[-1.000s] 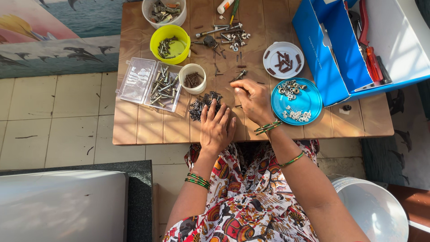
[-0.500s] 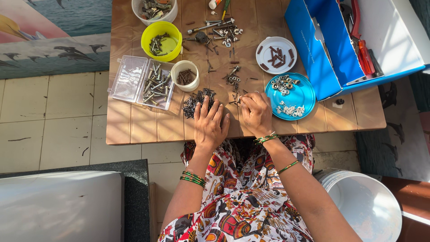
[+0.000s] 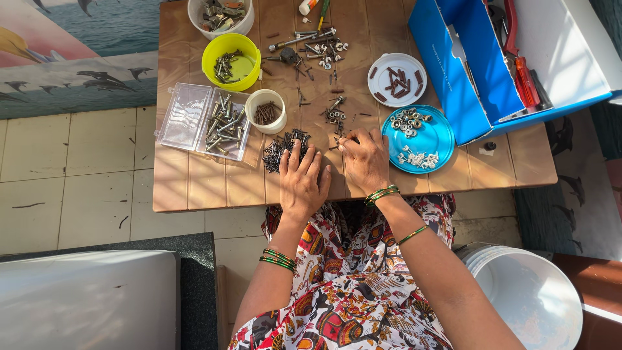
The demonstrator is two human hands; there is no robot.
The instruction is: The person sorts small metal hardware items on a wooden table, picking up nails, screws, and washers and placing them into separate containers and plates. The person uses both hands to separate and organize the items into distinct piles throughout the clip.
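My left hand [image 3: 302,179] lies flat on the wooden table [image 3: 194,188], fingers spread, fingertips at a heap of dark screws [image 3: 282,148]. My right hand [image 3: 365,157] rests beside it with fingers curled and fingertips pinched over small screws near the table's middle; what it grips is too small to tell. Just right of that hand sits a blue plate [image 3: 420,139] with washers and small white parts. A small white cup [image 3: 266,110] of dark nails stands above the heap.
A clear plastic box [image 3: 206,123] of bolts lies at left, a yellow bowl [image 3: 230,59] and a white bowl [image 3: 220,14] behind it. A white plate [image 3: 396,79] holds brown pieces. A blue toolbox [image 3: 512,58] is at right, a white bucket [image 3: 528,298] on the floor.
The view has shifted slightly. My left hand has slid down a little from the screw heap; my right hand has moved left, away from the blue plate.
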